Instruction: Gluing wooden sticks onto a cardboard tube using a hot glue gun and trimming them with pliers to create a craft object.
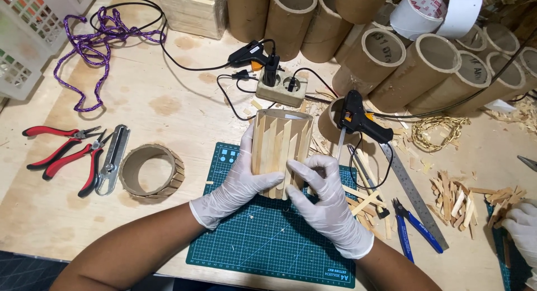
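Observation:
Both my hands wear white gloves and hold a cardboard tube clad in pale wooden sticks, lying over a green cutting mat. My left hand cups the tube's left side and underside. My right hand presses its fingertips on the sticks at the tube's near right edge. A black glue gun rests just to the right of the tube, tip pointing down.
Red pliers, a metal cutter and a short stick-clad ring lie left. A power strip, second glue gun and cardboard tubes sit behind. Steel ruler, blue pliers, stick offcuts right. Another person's gloved hand at far right.

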